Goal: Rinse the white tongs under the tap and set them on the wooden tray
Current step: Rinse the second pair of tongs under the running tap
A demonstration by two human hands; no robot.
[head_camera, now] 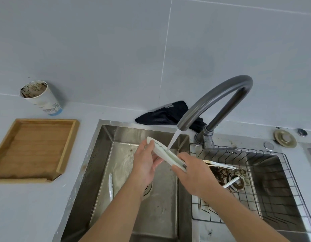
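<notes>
The white tongs are held slanted over the left sink basin, and water from the curved grey tap runs onto their middle. My left hand grips the upper, toothed end. Around the lower handle end my right hand is closed. The wooden tray lies on the counter at the left, with nothing in it.
A dirty paper cup stands behind the tray. A dark cloth lies behind the sink. A second white utensil lies in the left basin. The right basin holds a wire rack, grime and white sticks.
</notes>
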